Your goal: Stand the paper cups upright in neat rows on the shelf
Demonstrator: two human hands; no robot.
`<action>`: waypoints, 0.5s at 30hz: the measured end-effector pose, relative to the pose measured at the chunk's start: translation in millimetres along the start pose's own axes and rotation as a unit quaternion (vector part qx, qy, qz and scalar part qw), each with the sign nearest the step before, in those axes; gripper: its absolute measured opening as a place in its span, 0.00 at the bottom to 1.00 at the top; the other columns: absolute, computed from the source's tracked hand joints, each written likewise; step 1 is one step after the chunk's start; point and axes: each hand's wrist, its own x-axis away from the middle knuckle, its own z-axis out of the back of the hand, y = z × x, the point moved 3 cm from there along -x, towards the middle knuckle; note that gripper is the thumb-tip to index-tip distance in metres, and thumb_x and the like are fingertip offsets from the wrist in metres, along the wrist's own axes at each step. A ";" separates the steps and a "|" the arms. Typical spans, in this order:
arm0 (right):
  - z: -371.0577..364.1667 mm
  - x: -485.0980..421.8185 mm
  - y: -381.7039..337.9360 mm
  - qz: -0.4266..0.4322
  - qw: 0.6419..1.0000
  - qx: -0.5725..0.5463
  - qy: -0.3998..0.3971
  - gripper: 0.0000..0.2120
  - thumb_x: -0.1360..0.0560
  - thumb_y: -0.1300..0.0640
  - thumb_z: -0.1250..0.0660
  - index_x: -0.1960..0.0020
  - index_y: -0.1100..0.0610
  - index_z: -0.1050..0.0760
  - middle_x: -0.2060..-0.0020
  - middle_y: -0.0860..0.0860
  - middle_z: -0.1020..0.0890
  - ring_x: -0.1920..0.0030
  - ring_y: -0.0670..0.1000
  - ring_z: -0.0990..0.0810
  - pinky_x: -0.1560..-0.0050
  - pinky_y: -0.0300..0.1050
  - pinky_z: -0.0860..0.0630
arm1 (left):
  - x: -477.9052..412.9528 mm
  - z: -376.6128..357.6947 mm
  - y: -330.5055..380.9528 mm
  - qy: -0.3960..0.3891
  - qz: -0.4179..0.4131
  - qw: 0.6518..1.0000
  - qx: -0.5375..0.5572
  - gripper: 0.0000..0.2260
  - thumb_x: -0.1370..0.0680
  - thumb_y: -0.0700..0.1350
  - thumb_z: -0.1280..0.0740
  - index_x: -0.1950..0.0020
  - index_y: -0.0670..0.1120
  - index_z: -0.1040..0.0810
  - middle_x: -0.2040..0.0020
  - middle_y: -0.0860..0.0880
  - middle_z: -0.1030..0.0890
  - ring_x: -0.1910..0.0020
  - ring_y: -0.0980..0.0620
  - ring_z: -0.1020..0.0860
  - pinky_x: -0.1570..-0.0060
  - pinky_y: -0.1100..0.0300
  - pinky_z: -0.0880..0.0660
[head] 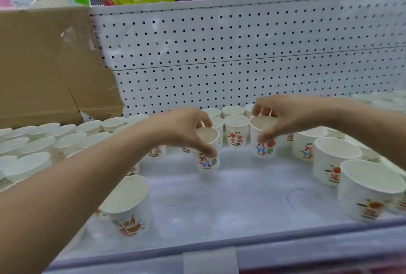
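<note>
Left hand [182, 129]: pinches a cup [207, 152], maybe just off the shelf [219, 199].
Right hand [283, 115]: pinches another cup [262, 139].

Bare shelf [230, 203] centre open, paper cups [336, 159] crowding both sides (pegboard [241, 54] behind)

万 on the paper cup [207, 163], remaining characters blurred, possibly 连
</note>
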 end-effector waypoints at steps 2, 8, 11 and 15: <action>-6.0 -2.9 13.4 -0.010 1.000 0.007 -0.001 0.29 0.36 0.41 0.24 0.40 0.46 0.31 0.48 0.44 0.22 0.50 0.48 0.22 0.48 0.48 0.23 | -17.8 -8.5 20.4 0.011 -0.018 1.000 0.009 0.29 0.37 0.63 0.23 0.40 0.56 0.26 0.47 0.59 0.21 0.55 0.58 0.21 0.58 0.59 0.23; -29.2 -6.9 31.9 0.008 0.999 0.042 -0.027 0.32 0.35 0.35 0.28 0.36 0.44 0.34 0.40 0.44 0.25 0.43 0.48 0.26 0.41 0.50 0.27 | -48.7 -40.8 54.3 0.033 -0.035 0.999 0.005 0.32 0.35 0.62 0.24 0.35 0.51 0.26 0.41 0.52 0.22 0.45 0.52 0.25 0.46 0.54 0.25; -24.2 -3.9 38.9 0.019 0.999 0.027 -0.015 0.33 0.34 0.33 0.30 0.35 0.46 0.34 0.41 0.44 0.25 0.44 0.47 0.27 0.42 0.48 0.27 | -49.8 -42.4 53.2 0.038 -0.028 0.998 0.033 0.35 0.36 0.62 0.24 0.32 0.51 0.28 0.38 0.54 0.23 0.43 0.54 0.26 0.44 0.57 0.27; -12.9 1.3 43.0 0.023 0.998 0.056 0.021 0.31 0.33 0.30 0.34 0.37 0.46 0.32 0.47 0.43 0.25 0.48 0.47 0.26 0.49 0.45 0.29 | -45.5 -35.7 43.4 0.053 0.017 0.992 0.110 0.35 0.39 0.64 0.22 0.35 0.54 0.27 0.43 0.55 0.23 0.49 0.57 0.23 0.54 0.61 0.26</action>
